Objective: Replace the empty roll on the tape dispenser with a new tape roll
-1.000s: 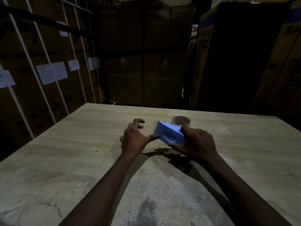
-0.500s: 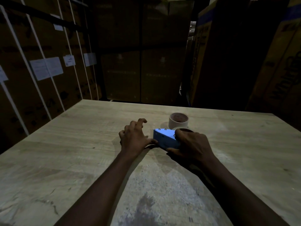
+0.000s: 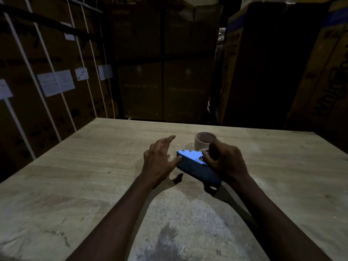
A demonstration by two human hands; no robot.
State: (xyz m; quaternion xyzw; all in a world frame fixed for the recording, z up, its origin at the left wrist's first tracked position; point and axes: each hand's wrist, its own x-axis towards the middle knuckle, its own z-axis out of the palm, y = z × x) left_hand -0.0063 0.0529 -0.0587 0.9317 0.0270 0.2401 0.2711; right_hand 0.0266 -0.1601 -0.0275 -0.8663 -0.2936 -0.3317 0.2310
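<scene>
A blue tape dispenser (image 3: 194, 166) lies tilted just above the wooden table (image 3: 94, 176), near its middle. My right hand (image 3: 224, 161) grips the dispenser's right end, fingers curled over its top where a roll sits, mostly hidden. My left hand (image 3: 160, 161) is beside the dispenser's left end, thumb touching its side, the other fingers spread and lifted. A pale tape roll (image 3: 202, 143) stands on the table just behind the dispenser, partly hidden by my right hand.
Stacked cardboard boxes (image 3: 162, 72) close off the far side of the table. Strapped boxes with paper labels (image 3: 56, 83) line the left, and large boxes (image 3: 282, 72) stand on the right. The scene is dim.
The dispenser has turned so its long side faces me and its near end has dropped lower. My left fingers have opened and lifted. My right hand has shifted onto the dispenser's far right top.
</scene>
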